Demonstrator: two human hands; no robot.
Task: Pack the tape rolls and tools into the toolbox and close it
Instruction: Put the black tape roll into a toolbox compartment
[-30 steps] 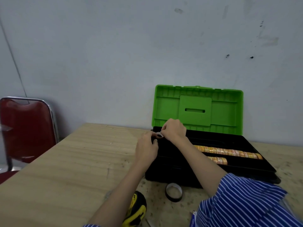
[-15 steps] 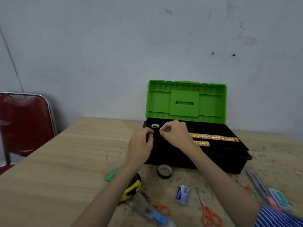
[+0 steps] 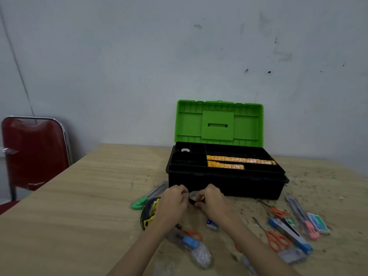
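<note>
Black tape roll (image 3: 196,197) sits on the table (image 3: 79,206) just in front of the toolbox (image 3: 225,183), pinched between both hands: left hand (image 3: 173,202) has its fingers curled onto the roll's left side, right hand (image 3: 212,202) has fingers and thumb curled around its right side. Can't tell if the roll is lifted or resting on the wood; hands hide its base. Toolbox is open, green lid (image 3: 218,123) upright against the wall. In the black tray, a small white tape roll (image 3: 185,150) lies in the back-left compartment; two rows of orange-yellow rolls (image 3: 239,160) fill the long middle compartments, front row shorter. Loose on the table: green-ended utility knife (image 3: 148,198) left of the hands, black-and-yellow tape measure (image 3: 149,213) partly under the left wrist, clear bag with a blue item (image 3: 191,245) and orange-handled scissors (image 3: 194,234) between the forearms, small white-blue item (image 3: 212,224) beside the right wrist. Right side: two more orange scissors (image 3: 275,239), blue cutter (image 3: 290,234), pink-handled cutter (image 3: 304,218), green-blue box (image 3: 318,226). Red chair (image 3: 33,152) at far left.
</note>
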